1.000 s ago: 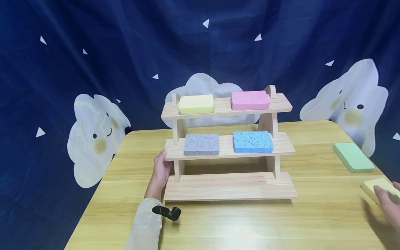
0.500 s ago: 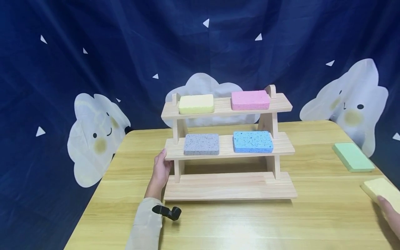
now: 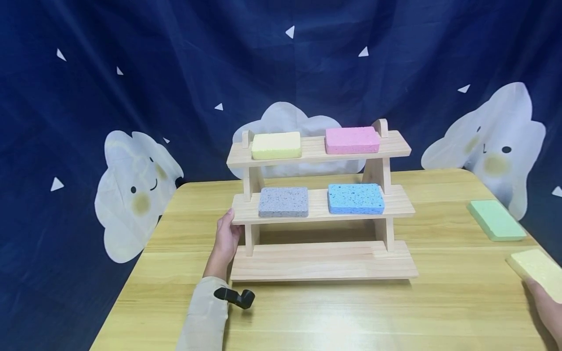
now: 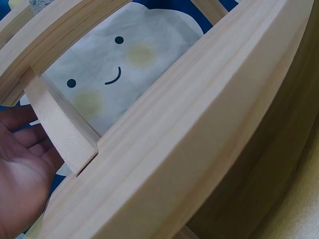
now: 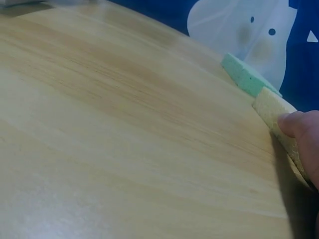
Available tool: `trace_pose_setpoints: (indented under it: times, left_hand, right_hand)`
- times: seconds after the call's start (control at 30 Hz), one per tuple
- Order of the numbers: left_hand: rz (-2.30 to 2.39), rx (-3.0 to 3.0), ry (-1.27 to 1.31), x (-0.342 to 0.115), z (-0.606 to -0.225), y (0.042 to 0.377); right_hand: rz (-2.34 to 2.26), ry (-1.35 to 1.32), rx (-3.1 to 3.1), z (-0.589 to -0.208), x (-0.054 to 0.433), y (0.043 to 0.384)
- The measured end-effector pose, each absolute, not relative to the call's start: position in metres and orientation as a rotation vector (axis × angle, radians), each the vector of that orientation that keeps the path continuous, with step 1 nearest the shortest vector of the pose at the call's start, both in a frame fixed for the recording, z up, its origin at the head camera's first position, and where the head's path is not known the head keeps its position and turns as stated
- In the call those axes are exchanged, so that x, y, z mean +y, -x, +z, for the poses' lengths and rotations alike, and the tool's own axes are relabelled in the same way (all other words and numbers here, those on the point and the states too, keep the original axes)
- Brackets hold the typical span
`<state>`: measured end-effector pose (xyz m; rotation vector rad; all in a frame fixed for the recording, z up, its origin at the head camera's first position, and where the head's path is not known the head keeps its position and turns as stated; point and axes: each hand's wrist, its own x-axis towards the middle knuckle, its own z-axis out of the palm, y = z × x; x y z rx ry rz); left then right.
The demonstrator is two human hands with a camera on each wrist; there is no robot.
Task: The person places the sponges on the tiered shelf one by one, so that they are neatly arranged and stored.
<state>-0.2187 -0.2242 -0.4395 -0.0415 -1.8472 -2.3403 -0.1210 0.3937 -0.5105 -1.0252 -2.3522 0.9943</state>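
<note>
A three-tier wooden display shelf (image 3: 325, 263) stands mid-table. My left hand (image 3: 225, 240) grips its left end at the middle tier, fingers behind the upright in the left wrist view. At the right edge of the head view, my right hand (image 3: 546, 312) holds a pale yellow sponge (image 3: 537, 268), its thumb along the near side; the other fingers are hidden. A light green sponge (image 3: 497, 220) lies just beyond. On the top tier sit a yellow sponge (image 3: 276, 146) and a pink sponge (image 3: 352, 140); a grey sponge (image 3: 283, 202) and a blue sponge (image 3: 355, 199) occupy the middle one.
The wooden table (image 3: 351, 317) extends in front of the shelf and to both sides. Behind it hangs a dark blue curtain (image 3: 197, 58) with white clouds and triangles. A black wrist mount (image 3: 234, 298) sticks out from the left sleeve.
My right hand has shifted from over the pale yellow sponge to its near side, thumb now against the edge. The left hand and shelf have stayed put.
</note>
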Motion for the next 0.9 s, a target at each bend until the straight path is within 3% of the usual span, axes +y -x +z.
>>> trace_pose_setpoints:
  times: [0.9]
  left_hand:
    - [-2.346,-1.830,0.044,-0.224,-0.440,0.219]
  right_hand:
    - [0.974,0.960,-2.322,-0.509,0.375,0.111]
